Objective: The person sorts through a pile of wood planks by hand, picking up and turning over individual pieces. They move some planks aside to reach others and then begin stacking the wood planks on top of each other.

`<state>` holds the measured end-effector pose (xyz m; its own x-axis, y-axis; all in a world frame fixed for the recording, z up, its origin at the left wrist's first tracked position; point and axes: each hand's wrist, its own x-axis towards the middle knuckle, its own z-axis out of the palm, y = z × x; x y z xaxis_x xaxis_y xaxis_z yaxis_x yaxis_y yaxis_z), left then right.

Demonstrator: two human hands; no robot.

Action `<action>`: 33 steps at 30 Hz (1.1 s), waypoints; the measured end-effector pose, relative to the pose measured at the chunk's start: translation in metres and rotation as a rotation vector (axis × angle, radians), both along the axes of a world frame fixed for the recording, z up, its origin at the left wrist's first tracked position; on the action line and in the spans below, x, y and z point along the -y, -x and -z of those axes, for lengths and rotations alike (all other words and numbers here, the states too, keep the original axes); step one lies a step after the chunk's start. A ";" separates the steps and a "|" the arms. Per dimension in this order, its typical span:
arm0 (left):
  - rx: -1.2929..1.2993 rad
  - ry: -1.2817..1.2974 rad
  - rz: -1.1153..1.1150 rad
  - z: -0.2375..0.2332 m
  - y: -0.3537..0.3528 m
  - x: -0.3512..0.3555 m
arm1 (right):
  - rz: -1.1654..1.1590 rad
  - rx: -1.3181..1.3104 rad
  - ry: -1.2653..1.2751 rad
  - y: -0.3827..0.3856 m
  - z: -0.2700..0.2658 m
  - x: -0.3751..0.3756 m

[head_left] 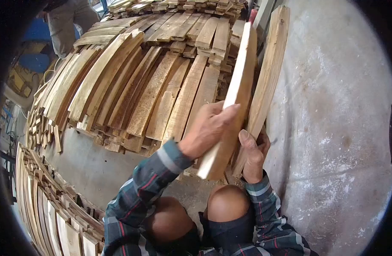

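Observation:
My left hand (pixel 211 128) grips a wooden board (pixel 238 94) with a pale, bright edge, its thumb lying across the top. The board is tilted, its far end up and its near end above my knees. To its right, my right hand (pixel 255 153) is wrapped round the lower part of a second board (pixel 270 64), thumb on the near side and fingers behind. This second board leans up beside the grey wall. The two boards are close to each other, with a narrow dark gap between them.
A wide stack of planks (pixel 157 94) lies ahead and left, with more piled behind. Upright wood strips (pixel 51 209) stand at the lower left. The grey wall (pixel 332 119) rises on the right. Another person's legs (pixel 61 27) show at the top left. Bare floor (pixel 83 153) shows between the stacks.

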<state>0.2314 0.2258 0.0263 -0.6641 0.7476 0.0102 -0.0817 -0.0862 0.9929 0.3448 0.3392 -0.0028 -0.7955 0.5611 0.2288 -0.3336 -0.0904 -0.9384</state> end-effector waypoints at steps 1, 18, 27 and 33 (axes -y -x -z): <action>-0.014 0.004 0.005 0.001 0.007 0.012 | 0.017 -0.016 0.005 0.000 -0.001 -0.001; -0.099 0.147 -0.322 0.063 0.061 0.153 | 0.040 0.315 0.372 0.021 0.037 -0.019; 0.054 0.098 -0.308 0.079 0.073 0.150 | 0.011 0.411 0.401 0.029 0.048 -0.009; -0.540 0.534 -0.562 0.082 0.063 0.129 | -0.021 0.332 0.437 0.029 0.054 -0.006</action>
<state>0.1683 0.0972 -0.0557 -0.9340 0.3143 0.1700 0.3159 0.5038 0.8040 0.3156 0.3452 -0.0563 -0.7970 0.5309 -0.2878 -0.0197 -0.4991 -0.8663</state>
